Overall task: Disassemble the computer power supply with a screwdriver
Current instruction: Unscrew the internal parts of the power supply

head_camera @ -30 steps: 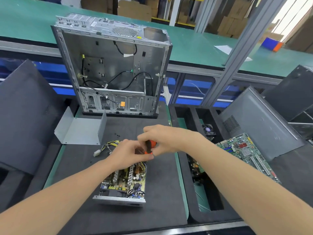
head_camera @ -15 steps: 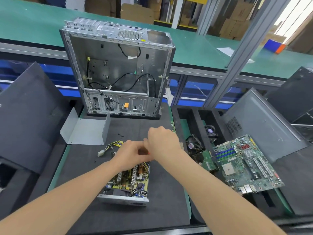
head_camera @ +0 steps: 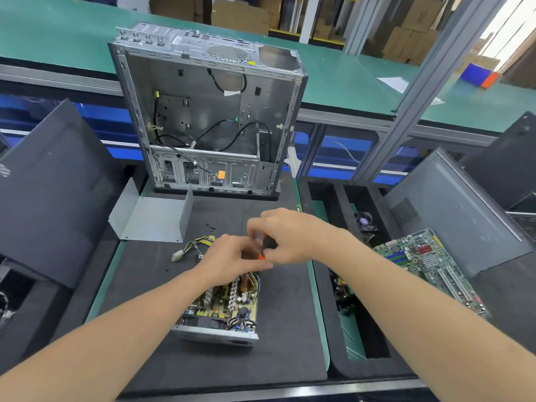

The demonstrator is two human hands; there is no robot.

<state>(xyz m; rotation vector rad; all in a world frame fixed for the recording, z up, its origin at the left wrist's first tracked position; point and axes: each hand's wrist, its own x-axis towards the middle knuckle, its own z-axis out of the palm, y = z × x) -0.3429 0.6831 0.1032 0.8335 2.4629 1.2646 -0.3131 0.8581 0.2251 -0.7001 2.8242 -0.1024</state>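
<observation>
The opened power supply (head_camera: 223, 309) lies on the black mat, its circuit board with coils and capacitors exposed and its yellow and black cable bundle (head_camera: 197, 243) trailing to the far left. My right hand (head_camera: 290, 236) grips the black and orange handle of the screwdriver (head_camera: 265, 246) above the unit's far end. My left hand (head_camera: 232, 259) sits at the same far end with fingers curled beside the screwdriver's shaft; what its fingertips touch is hidden. The screwdriver's tip is out of sight behind my hands.
The supply's removed grey metal cover (head_camera: 150, 219) lies at the mat's far left. An empty computer case (head_camera: 208, 111) stands upright behind. A few loose screws (head_camera: 210, 226) dot the mat. A motherboard (head_camera: 429, 265) and fan (head_camera: 364, 221) lie in the right tray, dark side panels on both sides.
My right hand has shifted its grip, so the screwdriver's orange and black handle shows again between my hands. Both hands stay over the supply's far end.
</observation>
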